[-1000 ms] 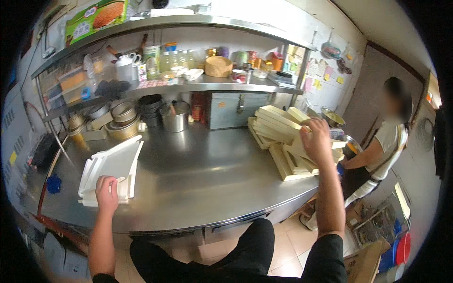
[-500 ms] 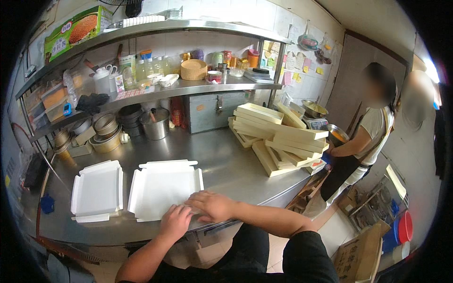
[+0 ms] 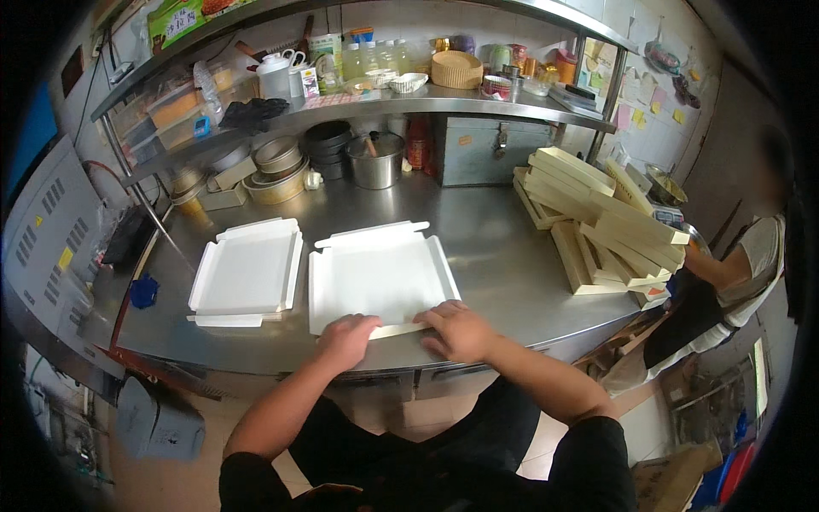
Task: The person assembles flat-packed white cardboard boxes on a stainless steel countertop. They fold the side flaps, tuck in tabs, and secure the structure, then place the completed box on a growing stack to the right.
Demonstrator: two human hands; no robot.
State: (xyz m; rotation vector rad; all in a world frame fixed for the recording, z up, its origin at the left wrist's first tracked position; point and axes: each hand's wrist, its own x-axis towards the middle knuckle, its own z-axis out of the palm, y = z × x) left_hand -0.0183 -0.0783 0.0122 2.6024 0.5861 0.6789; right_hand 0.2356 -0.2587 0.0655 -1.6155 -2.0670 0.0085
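Note:
A white cardboard box blank point(image 3: 384, 277) lies on the steel worktable in front of me, its far and side flaps partly raised. My left hand point(image 3: 348, 340) grips its near edge toward the left, fingers curled over the flap. At the near right corner, my right hand point(image 3: 459, 331) has its fingers bent over the same edge, thumb below. A narrow strip of the near flap shows standing between the two hands. To the left rests a second part-folded stack of white cardboard point(image 3: 245, 269), touched by neither hand.
Cream box trays point(image 3: 597, 224) are piled at the table's right. Pots point(image 3: 375, 162), cake tins point(image 3: 277, 179) and a grey metal chest point(image 3: 486, 152) line the back beneath a loaded shelf point(image 3: 367, 109). A co-worker point(image 3: 725, 282) stands at the far right. A grey bin point(image 3: 158, 418) is at lower left.
My hands, close together at the blank's near right corner before, are now spread along its near edge, the left one further left. The view has turned left, so everything sits further right.

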